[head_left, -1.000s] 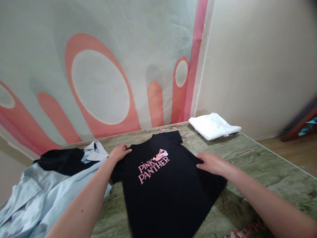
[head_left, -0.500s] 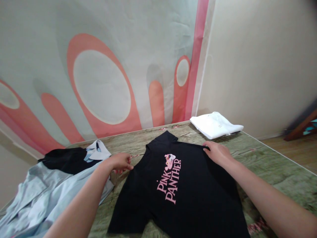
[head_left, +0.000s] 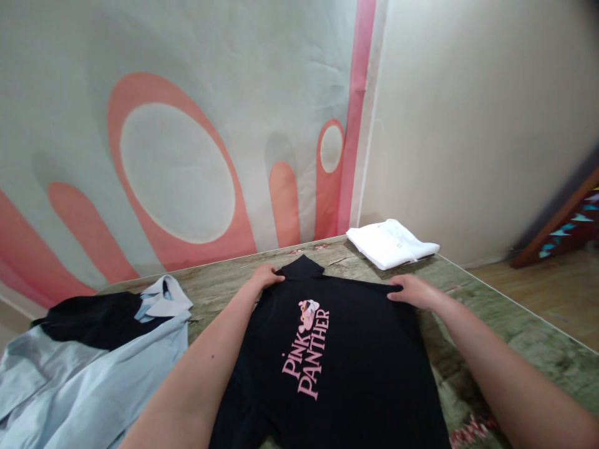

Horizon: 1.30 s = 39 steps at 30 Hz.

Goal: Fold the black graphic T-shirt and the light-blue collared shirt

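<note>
A black T-shirt (head_left: 360, 349) with pink "PINK PANTHER" lettering and a pink cartoon head lies spread on the table, its letters turned sideways to me. My left hand (head_left: 267, 276) pinches the cloth at the far left, right beside the small sleeve flap (head_left: 303, 267) that sticks out at the back. At the shirt's far right corner, my right hand (head_left: 412, 292) has the edge between thumb and fingers. My left forearm crosses over the shirt's left part and hides some of it. The front of the shirt runs out of view.
Pale blue and black clothes (head_left: 93, 368) with a white collar lie loosely heaped at the left. A folded white garment (head_left: 390, 244) sits at the back right. Behind the wood-patterned table (head_left: 505, 312) stands a wall with a coral-patterned hanging (head_left: 262, 93).
My left hand has moved away from me along the shirt's left edge to the far sleeve. My right hand keeps its hold. The view has shifted slightly right.
</note>
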{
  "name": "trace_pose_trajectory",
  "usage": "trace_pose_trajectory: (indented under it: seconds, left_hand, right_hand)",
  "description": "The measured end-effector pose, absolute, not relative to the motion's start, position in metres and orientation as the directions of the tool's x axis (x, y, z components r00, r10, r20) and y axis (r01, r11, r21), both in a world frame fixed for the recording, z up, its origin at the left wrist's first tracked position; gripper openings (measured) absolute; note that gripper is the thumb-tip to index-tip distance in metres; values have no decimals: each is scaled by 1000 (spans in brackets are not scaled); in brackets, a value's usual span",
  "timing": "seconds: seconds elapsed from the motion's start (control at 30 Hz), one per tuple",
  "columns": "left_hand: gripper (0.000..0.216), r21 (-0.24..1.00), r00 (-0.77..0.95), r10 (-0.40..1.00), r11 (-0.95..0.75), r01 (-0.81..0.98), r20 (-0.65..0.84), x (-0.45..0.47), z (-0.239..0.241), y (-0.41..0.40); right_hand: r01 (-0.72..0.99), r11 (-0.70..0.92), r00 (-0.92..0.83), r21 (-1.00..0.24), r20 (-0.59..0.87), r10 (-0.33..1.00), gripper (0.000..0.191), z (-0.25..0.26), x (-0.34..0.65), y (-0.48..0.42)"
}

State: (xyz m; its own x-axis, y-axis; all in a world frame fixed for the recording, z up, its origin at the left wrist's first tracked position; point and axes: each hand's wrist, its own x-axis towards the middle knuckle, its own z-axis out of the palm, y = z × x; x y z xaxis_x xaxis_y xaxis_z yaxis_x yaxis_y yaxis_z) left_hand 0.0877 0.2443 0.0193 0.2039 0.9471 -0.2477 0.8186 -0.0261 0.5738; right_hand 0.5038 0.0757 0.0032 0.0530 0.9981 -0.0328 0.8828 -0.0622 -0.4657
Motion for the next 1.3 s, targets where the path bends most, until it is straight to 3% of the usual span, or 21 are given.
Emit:
trace_pose_trajectory:
  seconds: [0.17, 0.3, 0.43, 0.57, 0.63, 0.73, 0.87, 1.03, 1.13, 1.23, 1.3]
  left_hand:
    - [33, 752, 181, 950, 76, 654, -253, 58, 37, 237]
    - [25, 857, 31, 992, 90, 508, -122, 31, 76, 247]
    - [34, 927, -131, 981, -85, 365, 142, 15, 140, 262]
    - [38, 902, -197, 899, -331, 276, 391, -4, 202, 260]
    - [40, 862, -192, 852, -436, 257, 488, -18, 214, 248]
    - [38, 810, -105, 823, -512, 287, 558, -42, 199, 215]
    - [30, 764, 94, 918, -374, 525, 385, -69, 137, 152]
    - [15, 519, 319, 943, -320, 793, 94, -79, 64, 83]
    - [25, 411, 420, 908, -376, 831, -19, -75, 44, 62]
    - [41, 329, 422, 906, -389, 861, -32, -63, 41, 52]
    - [34, 298, 407, 913, -380, 876, -30, -51, 45, 46]
  right_hand:
    - [860, -15, 88, -510, 119, 989, 17, 19, 492, 92]
    - [856, 44, 114, -515, 271, 956, 12, 55, 475, 130]
    - [861, 70, 182, -503, 433, 883, 15, 116, 458, 173]
    - [842, 193, 225, -503, 654, 722, 17, 170, 444, 188]
    - [827, 278, 215, -488, 733, 646, 15, 179, 436, 181]
    - [820, 349, 143, -455, 752, 643, 13, 159, 427, 154]
    - [818, 462, -95, -343, 712, 696, 11, 88, 422, 108]
    - [796, 501, -293, -339, 508, 810, 9, 4, 429, 61]
    - [792, 502, -340, -347, 433, 835, 11, -18, 429, 45]
    - [773, 517, -363, -368, 412, 835, 18, -20, 425, 36]
    - [760, 527, -384, -381, 391, 837, 22, -16, 423, 32]
